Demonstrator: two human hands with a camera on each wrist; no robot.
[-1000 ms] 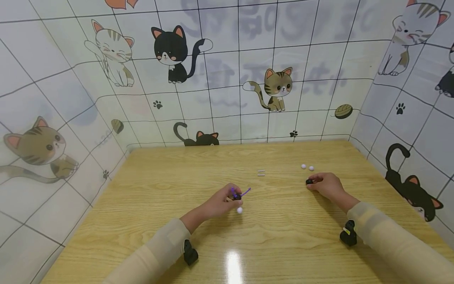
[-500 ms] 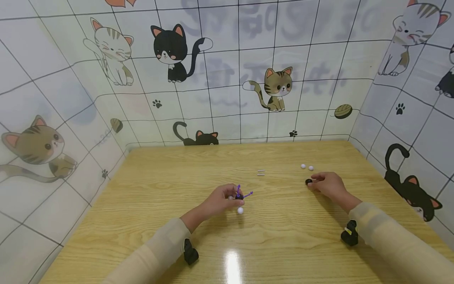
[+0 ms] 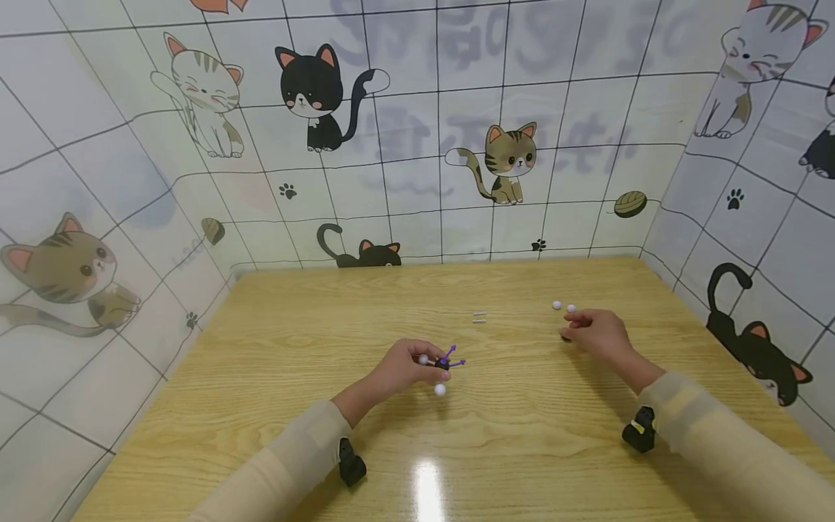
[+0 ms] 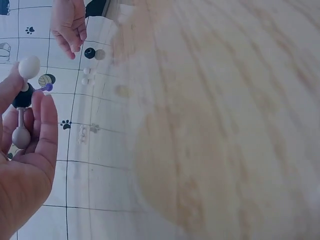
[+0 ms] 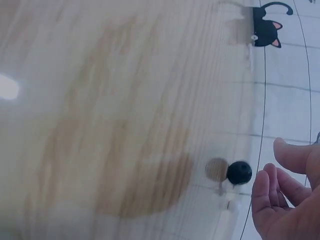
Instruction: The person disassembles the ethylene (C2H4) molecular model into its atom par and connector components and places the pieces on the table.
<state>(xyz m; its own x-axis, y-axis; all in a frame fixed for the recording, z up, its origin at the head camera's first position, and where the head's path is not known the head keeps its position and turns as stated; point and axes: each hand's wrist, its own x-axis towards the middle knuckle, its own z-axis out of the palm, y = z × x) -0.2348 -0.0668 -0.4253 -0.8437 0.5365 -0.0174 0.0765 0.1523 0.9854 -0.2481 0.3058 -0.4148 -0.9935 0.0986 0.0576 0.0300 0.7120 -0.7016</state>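
Observation:
In the head view my left hand [image 3: 401,371] pinches the black ball [image 3: 441,365] of a ball-and-stick molecular model. Two purple connector sticks [image 3: 457,362] point out of it to the right. The left wrist view shows a white ball [image 4: 29,67] above the black centre, and another white ball [image 4: 21,138] on a pale stick below. My right hand [image 3: 600,337] hovers by a loose black ball [image 5: 239,173] on the tabletop. In the right wrist view a gap separates its loosely bent fingers from that ball, and nothing is held.
Two loose white balls [image 3: 557,305] lie just beyond my right hand. Two short pale sticks [image 3: 479,321] lie side by side near the table's middle. The wooden table [image 3: 313,312] ends at a cat-patterned wall covering [image 3: 417,174] at the back and sides.
The model turns in my left hand, its purple sticks swinging to point right. My right fingers shift from beside the loose black ball to above it, partly covering it in the head view.

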